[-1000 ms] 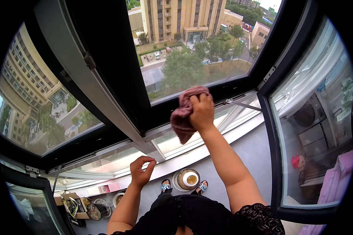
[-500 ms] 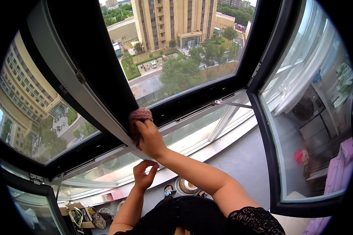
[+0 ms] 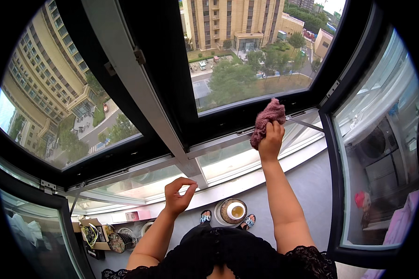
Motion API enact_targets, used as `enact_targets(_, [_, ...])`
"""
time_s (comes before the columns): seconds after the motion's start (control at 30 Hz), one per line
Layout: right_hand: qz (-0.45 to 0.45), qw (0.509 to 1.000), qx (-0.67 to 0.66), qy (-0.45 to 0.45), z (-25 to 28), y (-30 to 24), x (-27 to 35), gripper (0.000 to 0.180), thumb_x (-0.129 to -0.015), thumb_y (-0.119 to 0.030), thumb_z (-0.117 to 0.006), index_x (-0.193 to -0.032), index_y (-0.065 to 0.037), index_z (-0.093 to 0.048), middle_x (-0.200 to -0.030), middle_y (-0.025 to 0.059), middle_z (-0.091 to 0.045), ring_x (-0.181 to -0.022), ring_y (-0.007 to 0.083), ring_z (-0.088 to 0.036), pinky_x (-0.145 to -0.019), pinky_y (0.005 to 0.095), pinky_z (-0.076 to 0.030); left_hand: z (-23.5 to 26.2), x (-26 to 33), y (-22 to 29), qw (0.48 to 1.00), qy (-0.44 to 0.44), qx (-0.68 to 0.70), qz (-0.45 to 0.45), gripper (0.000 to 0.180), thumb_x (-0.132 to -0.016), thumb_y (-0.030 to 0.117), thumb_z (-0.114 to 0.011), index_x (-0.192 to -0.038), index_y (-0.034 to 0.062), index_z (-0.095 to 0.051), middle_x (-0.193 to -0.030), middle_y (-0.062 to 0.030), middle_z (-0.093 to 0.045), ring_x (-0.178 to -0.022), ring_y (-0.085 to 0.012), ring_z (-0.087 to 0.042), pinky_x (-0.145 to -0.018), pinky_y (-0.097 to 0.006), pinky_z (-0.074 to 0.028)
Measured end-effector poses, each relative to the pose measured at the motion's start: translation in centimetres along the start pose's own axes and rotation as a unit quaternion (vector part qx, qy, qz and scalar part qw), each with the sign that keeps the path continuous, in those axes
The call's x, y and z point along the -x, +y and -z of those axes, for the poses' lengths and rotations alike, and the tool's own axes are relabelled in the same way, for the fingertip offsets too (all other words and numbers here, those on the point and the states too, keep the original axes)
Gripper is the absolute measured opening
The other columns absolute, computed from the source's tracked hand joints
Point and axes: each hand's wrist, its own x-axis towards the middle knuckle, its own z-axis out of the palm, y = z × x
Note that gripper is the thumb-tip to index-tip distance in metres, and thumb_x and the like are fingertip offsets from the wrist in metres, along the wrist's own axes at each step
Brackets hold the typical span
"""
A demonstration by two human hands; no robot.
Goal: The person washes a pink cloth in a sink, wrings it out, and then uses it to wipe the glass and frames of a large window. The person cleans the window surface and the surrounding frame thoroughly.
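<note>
Cloth [image 3: 269,116] just beside metal window stay [image 3: 306,124].

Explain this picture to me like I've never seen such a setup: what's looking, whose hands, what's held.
There is no robot here. A wide fisheye camera on a person's head looks down, so straight edges bend and the person's own forearms come up from below. The right hand holds a fuzzy reddish-purple cloth at the dark window frame; whether it presses there is hard to tell. The left hand is curled, with nothing visible in it. At right, a window sash stands open. Below, on the grey floor, a white bowl stands near the sandalled feet, and a cardboard box holds cables.
</note>
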Motion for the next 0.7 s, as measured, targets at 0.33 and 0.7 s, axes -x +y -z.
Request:
enact_targets(0.33, [0.099, 0.940, -0.318, -0.074, 0.1, -20.0, 11.2, 0.021, -0.071, -0.005, -0.065, -0.091, -0.005, -0.065, -0.103, 0.0154, -0.057, -0.099, 0.0402, -0.054, -0.088, 0.0472, -0.046, 5.8, 0.3, -0.9, 0.998, -0.026, -0.034, -0.038, 0.007, -0.080, 0.003, -0.070, -0.085, -0.0005, -0.068, -0.080, -0.0114, -0.069, -0.073, -0.0219, -0.068, -0.067, -0.029, -0.051])
enact_targets(0.7, [0.327, 0.918, -0.147, -0.169, -2.7, -31.7, 10.1, 0.045, -0.077, -0.015, -0.058, -0.121, -0.006, -0.059, -0.121, 0.0133, -0.055, -0.113, 0.0302, -0.050, -0.090, 0.0408, -0.043, 10.2, 9.9, 0.3, 0.973, 0.218, -0.004, 0.079, 0.006, -0.084, 0.003, -0.067, -0.088, -0.0028, -0.067, -0.077, -0.0091, -0.070, -0.072, -0.0144, -0.066, -0.067, -0.026, -0.051])
